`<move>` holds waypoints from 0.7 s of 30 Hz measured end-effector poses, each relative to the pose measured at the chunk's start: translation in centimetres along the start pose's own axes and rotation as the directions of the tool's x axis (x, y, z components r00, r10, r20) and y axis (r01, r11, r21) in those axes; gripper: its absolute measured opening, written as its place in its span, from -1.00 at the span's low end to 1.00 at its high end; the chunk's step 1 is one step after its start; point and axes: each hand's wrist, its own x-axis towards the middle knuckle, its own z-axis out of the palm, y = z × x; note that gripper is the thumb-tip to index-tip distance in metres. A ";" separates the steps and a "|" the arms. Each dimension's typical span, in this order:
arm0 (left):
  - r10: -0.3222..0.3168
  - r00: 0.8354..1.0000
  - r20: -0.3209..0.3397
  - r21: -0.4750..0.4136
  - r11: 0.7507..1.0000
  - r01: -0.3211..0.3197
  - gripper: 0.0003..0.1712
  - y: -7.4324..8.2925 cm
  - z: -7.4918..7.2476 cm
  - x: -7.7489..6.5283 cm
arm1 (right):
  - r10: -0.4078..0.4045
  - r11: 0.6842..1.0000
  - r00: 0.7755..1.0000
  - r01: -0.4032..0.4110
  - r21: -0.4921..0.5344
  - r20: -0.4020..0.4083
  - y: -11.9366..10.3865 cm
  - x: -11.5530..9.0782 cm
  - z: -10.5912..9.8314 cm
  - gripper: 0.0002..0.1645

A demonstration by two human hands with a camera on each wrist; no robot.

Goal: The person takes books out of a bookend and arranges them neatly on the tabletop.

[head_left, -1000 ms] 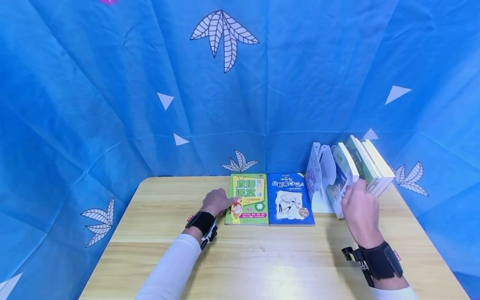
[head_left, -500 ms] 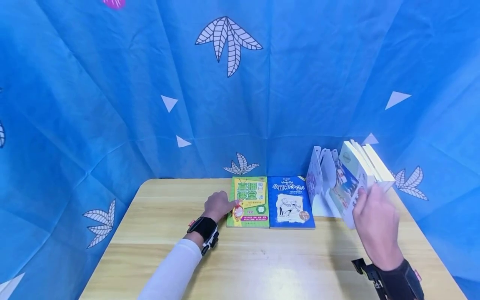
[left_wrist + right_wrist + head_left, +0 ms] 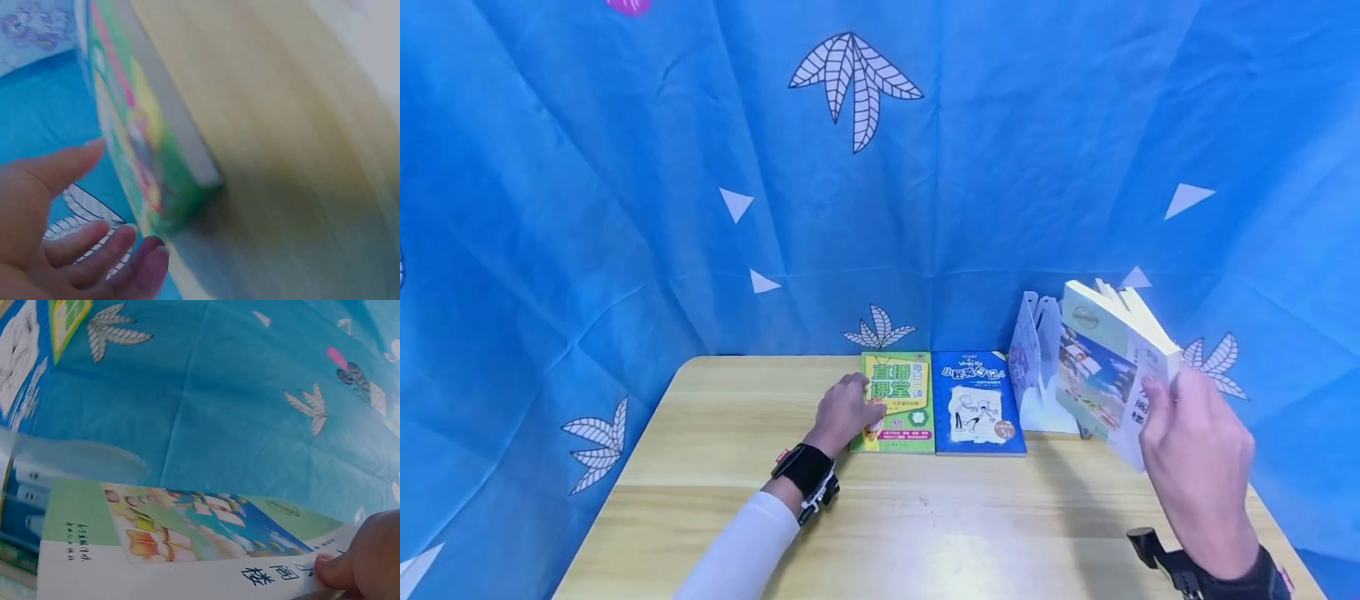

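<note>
My right hand (image 3: 1198,467) pinches the near edge of a paperback book (image 3: 1097,367) with a pale green and white cover and a seaside-like picture. The book is tilted in front of the bookend at the right. Its title side shows in the right wrist view beside the thumb (image 3: 340,569). At the left edge of a green book (image 3: 913,400) lying flat, my left hand (image 3: 842,412) has its thumb over the cover in the head view. The left wrist view shows loosely bent fingers (image 3: 112,247) close to that book's corner.
A blue comic diary book (image 3: 977,408) lies flat beside the green one. A white bookend (image 3: 1032,367) stands to its right, and several pale page edges (image 3: 1138,308) show behind the held book. A blue patterned curtain (image 3: 880,208) hangs behind the wooden table (image 3: 880,525).
The right hand has drawn the paperback out from the row at the bookend, toward the person and right, turning its cover into view. The left hand has shifted slightly over the green book's edge.
</note>
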 end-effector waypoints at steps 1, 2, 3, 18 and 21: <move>0.016 1.000 0.011 -0.034 0.999 -0.015 -0.22 0.3 0.0 -0.3 | 0.002 1.000 1.000 -0.002 0.015 0.021 -0.1 0.0 0.0 -0.73; 0.036 0.999 0.022 -0.073 0.997 -0.034 -0.15 0.6 -0.1 -0.6 | 0.005 1.000 0.999 -0.007 0.028 0.042 -0.2 0.0 -0.1 -0.73; 0.063 0.997 0.037 -0.120 0.991 -0.058 -0.09 1.0 -0.3 -0.9 | 0.006 0.999 0.998 -0.009 0.042 0.064 -0.3 0.0 -0.1 -0.75; 0.402 0.891 0.210 -0.698 0.700 -0.151 -0.12 6.7 -3.2 -6.8 | 0.086 0.947 0.895 -0.210 0.242 0.437 -1.4 -1.2 0.6 -0.83; 0.445 0.865 0.234 -0.788 0.608 -0.100 -0.13 7.1 -3.4 -7.8 | 0.068 0.917 0.865 -0.250 0.309 0.497 -1.9 -1.7 0.8 -0.80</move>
